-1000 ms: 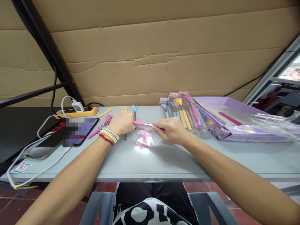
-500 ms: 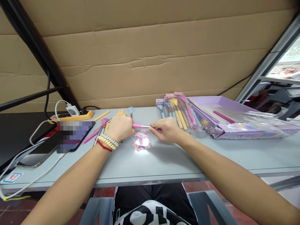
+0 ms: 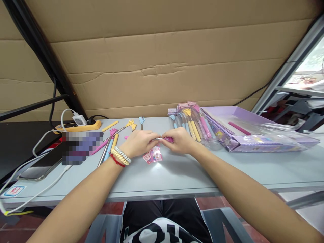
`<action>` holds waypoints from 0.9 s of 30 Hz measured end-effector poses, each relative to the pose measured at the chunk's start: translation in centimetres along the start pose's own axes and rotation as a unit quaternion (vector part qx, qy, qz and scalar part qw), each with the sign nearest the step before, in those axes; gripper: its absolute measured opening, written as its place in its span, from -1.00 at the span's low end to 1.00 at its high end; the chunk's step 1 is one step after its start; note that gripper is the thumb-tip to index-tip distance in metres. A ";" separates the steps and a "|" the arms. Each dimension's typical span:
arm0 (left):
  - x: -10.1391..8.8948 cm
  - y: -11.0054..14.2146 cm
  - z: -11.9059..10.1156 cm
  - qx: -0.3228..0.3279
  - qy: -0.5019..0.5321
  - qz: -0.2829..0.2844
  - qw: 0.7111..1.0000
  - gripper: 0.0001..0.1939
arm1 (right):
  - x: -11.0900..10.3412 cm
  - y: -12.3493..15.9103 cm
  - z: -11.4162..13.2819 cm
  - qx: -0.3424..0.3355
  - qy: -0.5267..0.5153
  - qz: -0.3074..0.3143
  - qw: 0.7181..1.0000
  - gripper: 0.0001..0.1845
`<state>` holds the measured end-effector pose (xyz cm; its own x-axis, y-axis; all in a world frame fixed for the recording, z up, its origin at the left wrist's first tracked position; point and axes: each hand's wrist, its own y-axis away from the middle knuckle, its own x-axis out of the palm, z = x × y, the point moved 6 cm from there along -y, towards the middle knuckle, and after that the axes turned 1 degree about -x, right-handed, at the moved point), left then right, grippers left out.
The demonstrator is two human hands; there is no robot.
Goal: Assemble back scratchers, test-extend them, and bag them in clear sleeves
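My left hand is closed round the pink handle of a small telescopic back scratcher. My right hand pinches its pink claw end, and only a short bit of metal rod shows between the two hands. Both hands hover just above the grey table. Under them lie small pink printed cards. Beside my left wrist lie several loose scratchers in yellow, pink and blue, some with their rods pulled out.
A stack of packaged scratchers lies right of my hands, next to a purple box with plastic bags. A phone, a charger cable and a yellow power strip sit at the left. A cardboard wall stands behind the table.
My hands have come together, and the scratcher's metal rod has shortened between them. The pink handle that showed beside my left hand is now hidden in it.
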<state>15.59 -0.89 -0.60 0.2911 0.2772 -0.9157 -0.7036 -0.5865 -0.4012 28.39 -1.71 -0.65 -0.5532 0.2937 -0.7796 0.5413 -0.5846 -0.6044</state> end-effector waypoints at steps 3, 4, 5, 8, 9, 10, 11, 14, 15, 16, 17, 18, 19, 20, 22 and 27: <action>0.2 0.1 0.0 0.018 -0.006 -0.005 1.000 -0.60 | -0.1 0.0 -0.1 0.005 -0.014 -0.005 1.000 -0.72; 0.2 0.1 0.1 0.019 -0.008 -0.004 1.000 -0.60 | -0.1 0.0 -0.1 0.006 -0.020 -0.008 1.000 -0.72; 0.2 0.1 0.1 0.018 -0.008 -0.004 1.000 -0.61 | -0.1 0.0 -0.1 0.008 -0.027 -0.011 1.000 -0.73; 0.4 0.1 0.2 0.004 -0.006 0.005 1.000 -0.66 | -0.1 0.0 -0.3 0.018 -0.043 -0.020 0.999 -0.73; 0.5 0.1 0.2 0.001 -0.004 0.009 1.000 -0.67 | -0.2 0.0 -0.4 0.022 -0.045 -0.023 0.998 -0.73; 0.6 0.1 0.2 -0.001 -0.001 0.013 1.000 -0.69 | -0.2 0.0 -0.5 0.026 -0.046 -0.027 0.998 -0.72; 0.6 0.1 0.2 -0.003 0.002 0.015 1.000 -0.70 | -0.2 0.0 -0.5 0.030 -0.046 -0.031 0.998 -0.71; 0.6 0.0 0.3 -0.012 0.017 0.006 1.000 -0.72 | -0.5 -0.1 -0.8 0.050 -0.045 -0.053 0.996 -0.67; 0.6 0.0 0.4 -0.018 0.023 -0.001 1.000 -0.72 | -0.6 -0.1 -0.9 0.059 -0.044 -0.063 0.995 -0.67; 0.5 0.0 0.5 -0.025 0.028 -0.007 0.999 -0.73 | -0.8 -0.1 -1.0 0.067 -0.043 -0.075 0.994 -0.68; 0.4 0.0 0.6 -0.035 0.032 -0.012 0.999 -0.73 | -1.1 -0.1 -1.2 0.074 -0.043 -0.089 0.992 -0.70; 0.3 -0.1 0.8 -0.046 0.034 -0.014 0.998 -0.73 | -1.3 -0.2 -1.3 0.079 -0.044 -0.101 0.991 -0.71; 0.2 -0.1 0.9 -0.059 0.033 -0.013 0.998 -0.72 | -1.4 -0.2 -1.5 0.084 -0.046 -0.110 0.989 -0.71; 0.2 -0.2 1.2 -0.074 0.031 -0.008 0.997 -0.71 | -1.5 -0.2 -1.7 0.089 -0.049 -0.112 0.989 -0.68; 0.0 -0.2 1.8 -0.111 0.021 0.002 0.994 -0.69 | -1.5 -0.2 -2.3 0.105 -0.049 -0.100 0.988 -0.61; -0.8 0.1 4.0 -0.231 0.011 -0.001 0.973 -0.60 | -1.0 0.1 -4.4 0.185 -0.024 -0.030 0.982 -0.56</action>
<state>12.70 1.88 0.14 0.3099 0.2646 -0.9132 -0.3377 -0.8672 -0.3659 31.79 1.31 -0.66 -0.6112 0.3045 -0.7306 0.2449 -0.8050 -0.5404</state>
